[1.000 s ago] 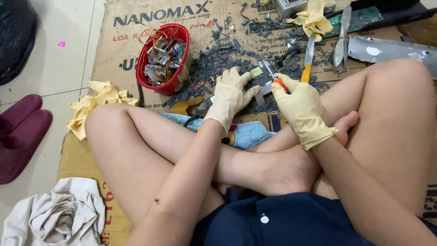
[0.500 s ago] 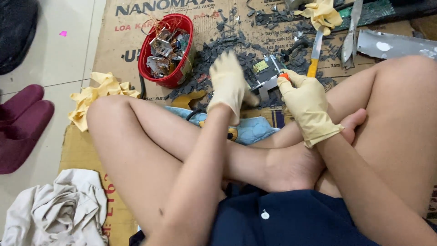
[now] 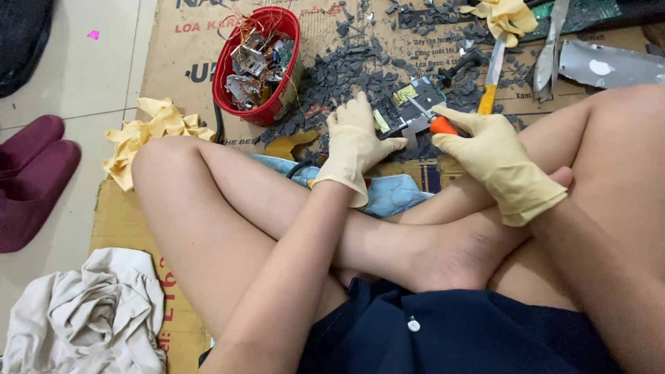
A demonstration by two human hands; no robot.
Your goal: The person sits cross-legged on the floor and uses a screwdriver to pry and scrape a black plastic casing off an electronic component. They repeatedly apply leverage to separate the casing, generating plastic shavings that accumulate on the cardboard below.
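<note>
**On the cardboard: prying a small circuit part**

Just right of the red basket (image 3: 258, 66), on the cardboard sheet (image 3: 180, 76), lies the small circuit part (image 3: 409, 111) you are working on, ringed by dark broken chips (image 3: 346, 76). Your left hand (image 3: 355, 142), gloved, lies flat with fingers spread, pressing its near edge and closed on nothing. Your right hand (image 3: 495, 156) is curled tight around the orange-handled screwdriver (image 3: 433, 119), whose tip seems to sit on the part, though the view is too small to be sure.

The part looks light, stiff and brittle, likely to skate or snap. Pin it by its flat edges, away from the tip. Beyond the part from the basket lie a knife (image 3: 492, 76) and a spare yellow glove (image 3: 509, 15).
</note>
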